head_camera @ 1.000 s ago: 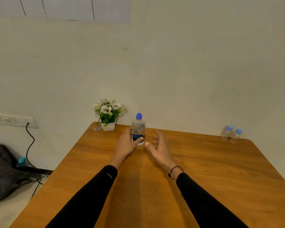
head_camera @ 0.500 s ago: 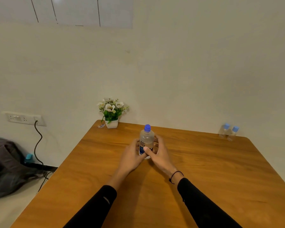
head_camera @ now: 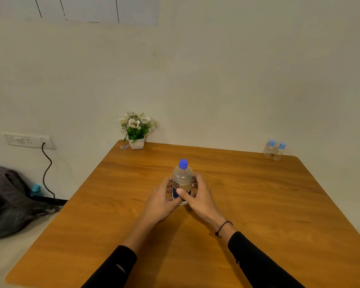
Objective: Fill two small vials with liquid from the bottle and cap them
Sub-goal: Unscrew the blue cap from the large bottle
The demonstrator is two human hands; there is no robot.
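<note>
A clear bottle [head_camera: 182, 177] with a blue cap and a blue-and-white label stands upright in the middle of the wooden table [head_camera: 258, 204]. My left hand [head_camera: 161, 199] wraps its left side and my right hand [head_camera: 200, 197] wraps its right side, thumb across the label. The cap is on. Two small clear vials [head_camera: 274, 150] with light blue caps stand side by side at the table's far right corner, well away from both hands.
A small white pot of white flowers [head_camera: 136, 130] sits at the table's far left corner against the wall. A grey backpack [head_camera: 6, 202] lies on the floor to the left, under a wall socket [head_camera: 27, 140] with a black cable.
The bottle has come from near the flower pot toward me to the table's middle. My right hand, open a second ago, has closed on the bottle beside my left hand.
</note>
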